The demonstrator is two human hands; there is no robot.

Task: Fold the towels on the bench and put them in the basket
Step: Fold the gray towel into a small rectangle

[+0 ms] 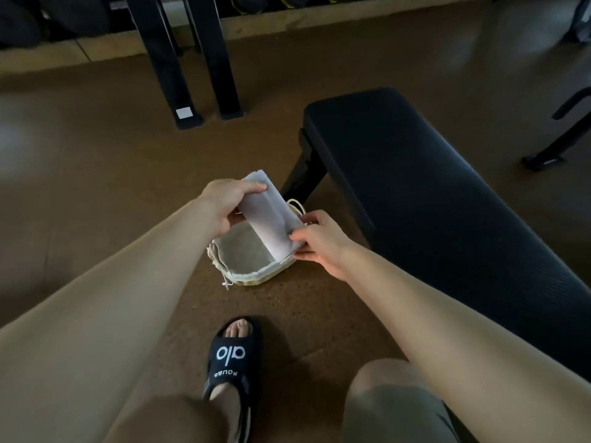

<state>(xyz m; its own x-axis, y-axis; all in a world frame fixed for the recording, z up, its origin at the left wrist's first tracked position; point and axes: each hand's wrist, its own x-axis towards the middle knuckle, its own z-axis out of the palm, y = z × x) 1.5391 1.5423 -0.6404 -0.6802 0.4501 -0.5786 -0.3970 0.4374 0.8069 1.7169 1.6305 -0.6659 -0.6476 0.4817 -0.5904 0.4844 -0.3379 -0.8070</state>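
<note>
White cloth, folded into a long narrow rectangle, is the thing in hand: the folded white towel is held in the air just above the small oval wicker basket with a pale cloth lining, its lower end already near the rim at the bench side. It seems light and soft. It has no stiffness of its own, so I judge that it keeps its shape only where it is supported, and the layers may slide apart or open if it is held at one end alone. For this reason the two short ends are the good places to take it, with the thumb on top and the fingers below, pressing all layers together.

The left hand grips the far end, fingers curled over the edge. The right hand pinches the near corner between thumb and fingers. Both are closed on the cloth.

The basket stands on the brown speckled floor, beside the leg of the black padded bench. No towel shows on the visible part of the bench top. Nearer to the camera a foot in a black slide sandal with white letters rests on the floor.
</note>
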